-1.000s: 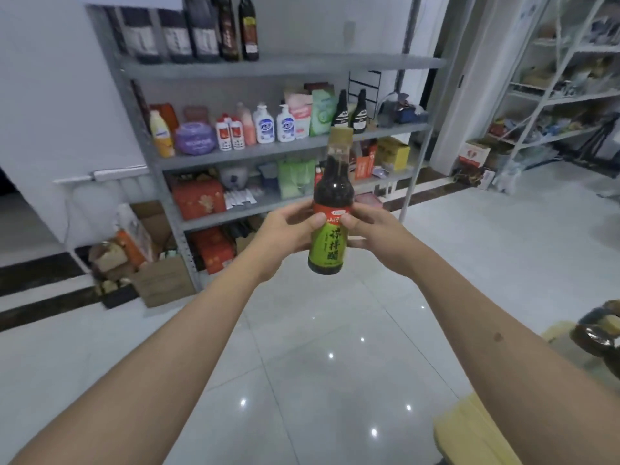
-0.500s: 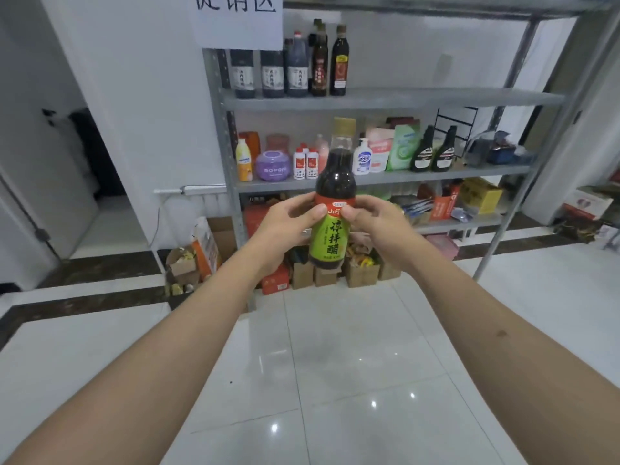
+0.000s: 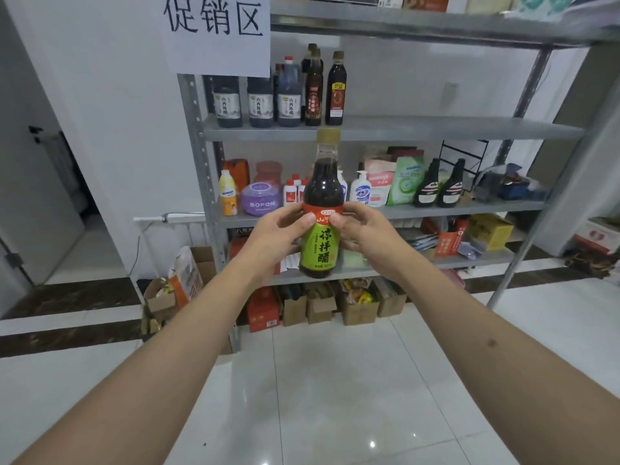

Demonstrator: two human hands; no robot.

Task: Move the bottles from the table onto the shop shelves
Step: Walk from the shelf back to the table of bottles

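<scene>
Both hands held one vinegar bottle (image 3: pixel 322 209) upright in front of the metal shelving unit (image 3: pixel 396 128), out at arm's length above the white tiled floor (image 3: pixel 335 397). The left hand (image 3: pixel 275 234) gripped it from one side, thumb pressed on the red band of the label, fingers curled round behind. The right hand (image 3: pixel 365 233) gripped the other side the same way, thumb tip on the label edge. The bottle was dark, with a green label and a gold cap; its cap overlapped the edge of the second shelf in view. On that shelf stood a row of dark sauce bottles (image 3: pixel 278 99) at the left end. The shelf below carried a purple tub (image 3: pixel 261 203), white pump bottles (image 3: pixel 359 191) and two black bottles (image 3: pixel 439 186). A paper sign (image 3: pixel 214 31) with large characters hung at the top left of the frame, and cardboard boxes (image 3: pixel 335 303) sat on the floor under the lowest shelf
</scene>
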